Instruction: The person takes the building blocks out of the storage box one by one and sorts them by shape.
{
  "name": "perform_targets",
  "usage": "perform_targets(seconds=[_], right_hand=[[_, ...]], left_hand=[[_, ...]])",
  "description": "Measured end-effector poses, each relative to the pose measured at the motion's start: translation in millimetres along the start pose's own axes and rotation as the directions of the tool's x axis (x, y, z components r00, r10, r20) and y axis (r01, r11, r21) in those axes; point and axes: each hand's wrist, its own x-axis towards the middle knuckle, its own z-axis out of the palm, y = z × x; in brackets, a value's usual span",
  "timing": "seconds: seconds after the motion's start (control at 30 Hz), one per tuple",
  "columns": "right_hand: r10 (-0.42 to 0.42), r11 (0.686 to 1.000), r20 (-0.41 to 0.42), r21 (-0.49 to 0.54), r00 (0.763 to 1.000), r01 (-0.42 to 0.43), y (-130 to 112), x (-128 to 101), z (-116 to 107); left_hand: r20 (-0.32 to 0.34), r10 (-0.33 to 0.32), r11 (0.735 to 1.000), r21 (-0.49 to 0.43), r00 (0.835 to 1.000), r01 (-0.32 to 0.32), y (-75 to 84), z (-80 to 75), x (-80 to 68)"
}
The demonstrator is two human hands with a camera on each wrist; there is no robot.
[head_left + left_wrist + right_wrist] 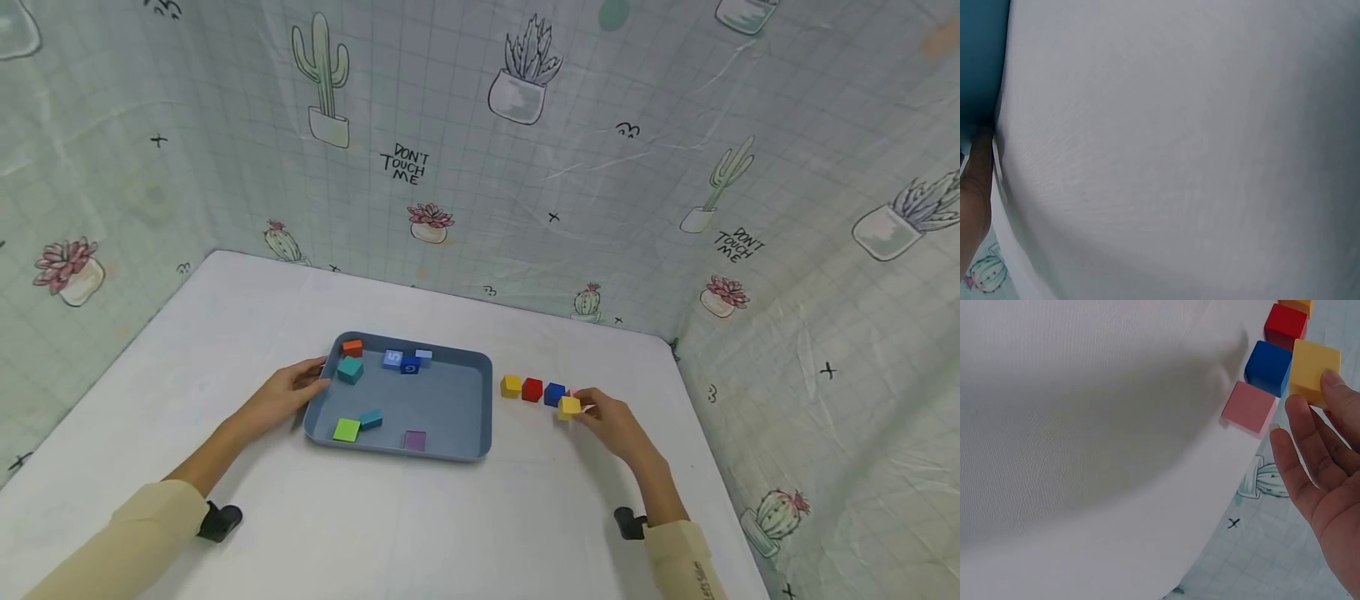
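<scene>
My right hand [611, 423] pinches a yellow cube [1314, 367] between thumb and fingertips. In the head view this cube overlaps the right end of a row of blocks. Along that row sit another yellow cube [511, 386], a red cube [532, 389], a blue cube [554, 394] and a pink cube [1249, 409], the last mostly hidden in the head view by the held cube and hand. At the left side of a blue-grey tray [450, 408], my left hand [285, 393] holds the rim, its thumb over the edge. Only part of that hand shows in the left wrist view.
Inside the tray lie several blocks: an orange one [352, 348], a teal one [350, 370], a green one [347, 430], a purple one [415, 440] and several blue ones [392, 359]. The white table [435, 525] meets a cactus-patterned curtain [480, 208] behind and at the sides.
</scene>
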Motion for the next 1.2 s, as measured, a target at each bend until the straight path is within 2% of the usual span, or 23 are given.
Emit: perform_targets(seconds=[0.47, 1.2], right_hand=[[0.014, 1.0, -0.005, 0.009, 1.0, -0.014, 14.3, -7.0, -13.2], [0.032, 0.999, -0.014, -0.007, 0.999, -0.032, 32.1, -4.8, -13.0]], left_hand=[[-0.001, -0.017, 1.0, -0.016, 1.0, 0.017, 1.6, 0.5, -1.5], [-0.004, -0.011, 1.0, -0.011, 1.0, 0.011, -3.2, 1.5, 0.5]])
